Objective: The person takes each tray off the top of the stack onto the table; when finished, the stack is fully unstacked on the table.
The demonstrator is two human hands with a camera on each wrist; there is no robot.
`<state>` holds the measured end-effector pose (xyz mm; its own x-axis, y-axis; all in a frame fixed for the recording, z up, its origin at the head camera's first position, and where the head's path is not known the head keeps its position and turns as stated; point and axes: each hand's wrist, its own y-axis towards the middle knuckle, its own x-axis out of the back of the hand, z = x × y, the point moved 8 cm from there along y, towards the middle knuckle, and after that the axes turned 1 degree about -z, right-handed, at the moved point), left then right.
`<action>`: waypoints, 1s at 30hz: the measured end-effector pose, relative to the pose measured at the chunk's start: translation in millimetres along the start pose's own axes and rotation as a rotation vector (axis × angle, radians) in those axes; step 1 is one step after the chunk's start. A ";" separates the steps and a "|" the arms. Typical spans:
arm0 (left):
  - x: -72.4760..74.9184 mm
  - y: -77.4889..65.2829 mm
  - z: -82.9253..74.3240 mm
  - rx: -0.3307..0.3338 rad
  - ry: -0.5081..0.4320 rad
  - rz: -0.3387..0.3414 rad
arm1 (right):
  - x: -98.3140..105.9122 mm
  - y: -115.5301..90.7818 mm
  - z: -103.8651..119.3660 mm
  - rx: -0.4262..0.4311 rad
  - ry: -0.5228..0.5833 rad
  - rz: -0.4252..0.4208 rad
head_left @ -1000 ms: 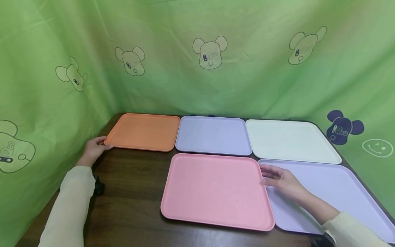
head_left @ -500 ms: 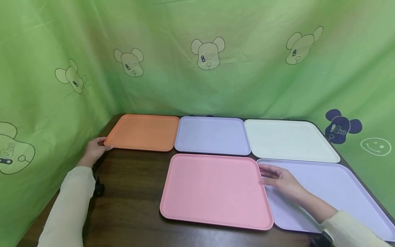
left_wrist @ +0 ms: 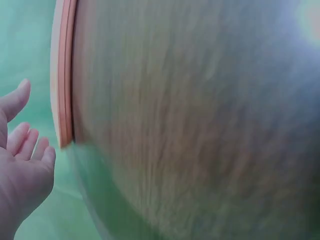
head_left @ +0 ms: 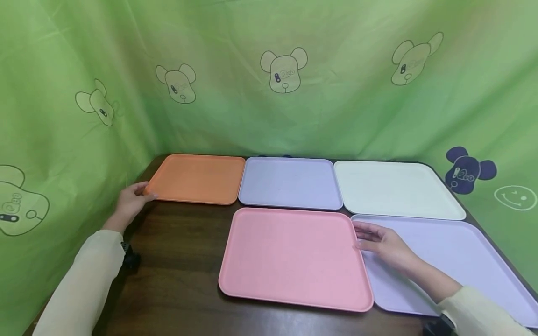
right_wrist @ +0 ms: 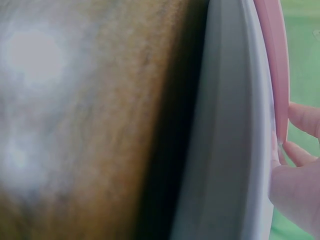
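In the head view, my left hand (head_left: 129, 205) is at the near left corner of the orange tray (head_left: 197, 179). The left wrist view shows this hand (left_wrist: 27, 175) with its thumb and fingers spread apart and nothing between them, a gap separating it from the tray's edge (left_wrist: 63, 75). At the right, my right hand (head_left: 388, 246) holds the right rim of the pink tray (head_left: 296, 259) between thumb and fingers; some fingertips are hidden at the rim. That hand is over a large lavender tray (head_left: 445, 261), which lies beside the pink one.
Behind the pink tray, a smaller lavender tray (head_left: 290, 183) and a white tray (head_left: 397, 189) lie in a row with the orange one. Dark wood tabletop (head_left: 176, 252) shows at front left. Green printed cloth (head_left: 235, 116) hangs along the back and sides.
My left hand has shifted slightly at the orange tray's corner, its wrist and sleeve moving left. The right hand and the trays look almost unmoved, apart from small head motion.
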<state>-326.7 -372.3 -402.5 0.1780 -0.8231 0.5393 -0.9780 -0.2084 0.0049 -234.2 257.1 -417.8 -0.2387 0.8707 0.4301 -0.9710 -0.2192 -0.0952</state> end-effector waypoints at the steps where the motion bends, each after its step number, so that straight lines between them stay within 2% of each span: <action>1: -2.2 -1.9 -3.6 -0.011 -0.011 0.001 | 0.3 0.2 0.3 0.003 0.001 0.000; 6: -17.8 -12.3 -22.5 -0.067 -0.069 0.018 | 0.6 1.0 0.7 0.011 0.016 0.004; 10: -38.0 -24.7 -37.3 -0.102 -0.110 0.053 | 0.2 1.1 -1.3 0.000 0.021 0.006; 14: -65.7 -42.0 -50.9 -0.120 -0.148 0.144 | -0.2 0.9 -1.2 0.005 0.026 0.007; 17: -89.5 -56.0 -60.6 -0.129 -0.196 0.236 | -0.2 0.6 -0.2 0.014 0.029 0.007; 22: -124.6 -78.3 -75.0 -0.127 -0.323 0.371 | -0.2 0.8 -1.1 0.011 0.030 0.009; 25: -138.0 -89.4 -80.6 -0.121 -0.363 0.412 | -0.2 1.0 -1.9 0.006 0.024 0.011; 30: -154.0 -104.3 -82.4 -0.107 -0.362 0.433 | 0.0 0.9 -2.2 0.004 0.016 0.011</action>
<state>-261.1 -180.3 -416.6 -0.2336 -0.9538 0.1889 -0.9723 0.2269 -0.0566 -235.1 257.9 -419.9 -0.2498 0.8751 0.4146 -0.9682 -0.2309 -0.0961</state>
